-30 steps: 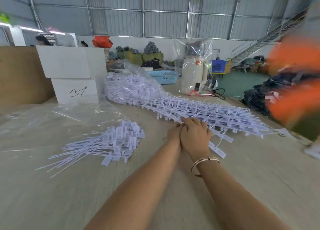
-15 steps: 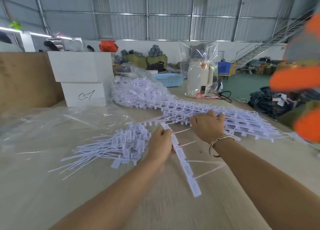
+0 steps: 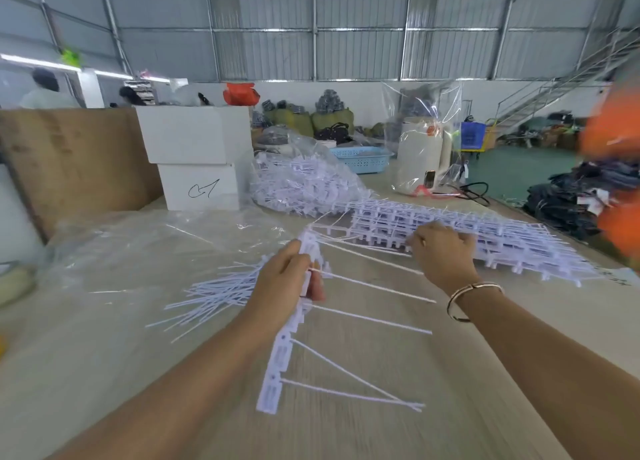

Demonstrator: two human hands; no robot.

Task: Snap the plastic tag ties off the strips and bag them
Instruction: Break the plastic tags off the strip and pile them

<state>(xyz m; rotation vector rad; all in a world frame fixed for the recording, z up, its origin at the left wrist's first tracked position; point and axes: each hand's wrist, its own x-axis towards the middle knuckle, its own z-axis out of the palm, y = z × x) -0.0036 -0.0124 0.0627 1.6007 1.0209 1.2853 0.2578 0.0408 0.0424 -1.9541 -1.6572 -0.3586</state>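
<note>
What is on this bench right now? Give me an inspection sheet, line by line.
Surface: pale wood-grain table, partly covered by clear plastic sheet.
Job's things: one strip of tag ties held up by the left hand; stack of full strips under the right hand; loose pile of snapped-off ties at left; clear bag of strips behind.
Clutter: two stacked white boxes, blue basket, white appliance in a plastic bag.
Grippers: left hand grips the strip; right hand's fingers curl onto the stack.
Cables: black cord beside the appliance.
Surroundings: warehouse with metal walls, staircase, piled dark garments, people at far left.
</note>
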